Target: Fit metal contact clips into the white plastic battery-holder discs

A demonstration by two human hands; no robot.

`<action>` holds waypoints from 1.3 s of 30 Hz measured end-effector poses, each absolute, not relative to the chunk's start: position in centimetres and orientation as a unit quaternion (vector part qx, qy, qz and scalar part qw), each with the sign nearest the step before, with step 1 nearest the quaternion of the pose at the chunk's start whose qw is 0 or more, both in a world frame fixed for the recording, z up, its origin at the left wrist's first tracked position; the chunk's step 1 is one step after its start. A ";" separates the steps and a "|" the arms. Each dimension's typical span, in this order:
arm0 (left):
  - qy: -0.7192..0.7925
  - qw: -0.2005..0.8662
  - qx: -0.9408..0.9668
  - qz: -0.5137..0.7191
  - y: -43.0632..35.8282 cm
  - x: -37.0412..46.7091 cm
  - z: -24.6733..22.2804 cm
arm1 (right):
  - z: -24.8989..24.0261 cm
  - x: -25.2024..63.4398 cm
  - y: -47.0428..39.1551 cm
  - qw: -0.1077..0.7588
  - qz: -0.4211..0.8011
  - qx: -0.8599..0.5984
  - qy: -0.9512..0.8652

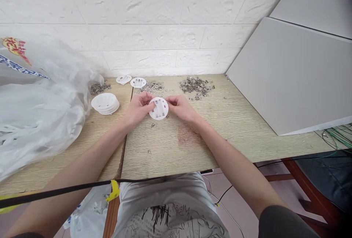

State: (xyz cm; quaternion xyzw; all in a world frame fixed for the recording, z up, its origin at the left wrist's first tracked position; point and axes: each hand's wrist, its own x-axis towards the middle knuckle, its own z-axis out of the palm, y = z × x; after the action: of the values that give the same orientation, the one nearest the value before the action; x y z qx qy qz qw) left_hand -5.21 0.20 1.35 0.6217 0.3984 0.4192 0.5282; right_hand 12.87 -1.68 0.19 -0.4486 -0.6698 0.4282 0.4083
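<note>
A round white plastic battery holder is held upright over the table, its slotted side with small metal springs facing me. My left hand grips it at the left edge, thumb across the front. My right hand is closed at its right edge, fingertips pinched there and partly hidden behind the rim. Just behind the hands lie a loose heap of small metal contacts and a bigger, darker heap of metal pieces. Several stray metal bits are scattered below the holder.
Left of my hands stands a stack of white discs. Two more holders lie near the white brick wall. A large plastic bag fills the left side, with another metal heap beside it. A grey panel leans at right.
</note>
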 end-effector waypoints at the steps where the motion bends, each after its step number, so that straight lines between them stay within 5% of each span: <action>1: 0.396 0.528 0.623 0.419 0.2 -5.2 1.4 | 0.2 12.9 -1.7 0.407 0.428 -0.449 -0.670; 18: 0.434 0.407 0.689 0.414 0.4 -5.3 0.9 | 0.1 12.7 -1.7 0.407 0.423 -0.440 -0.680; 39: 0.397 0.434 0.706 0.393 -0.8 -4.6 1.4 | 0.8 14.1 -1.3 0.465 0.346 -0.475 -0.663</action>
State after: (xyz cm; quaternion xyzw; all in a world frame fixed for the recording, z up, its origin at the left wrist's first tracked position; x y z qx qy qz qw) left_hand -4.60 -0.81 1.39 0.7062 0.3974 0.3932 0.4345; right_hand 14.12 -1.27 0.80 -0.4748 -0.6626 0.3457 0.4647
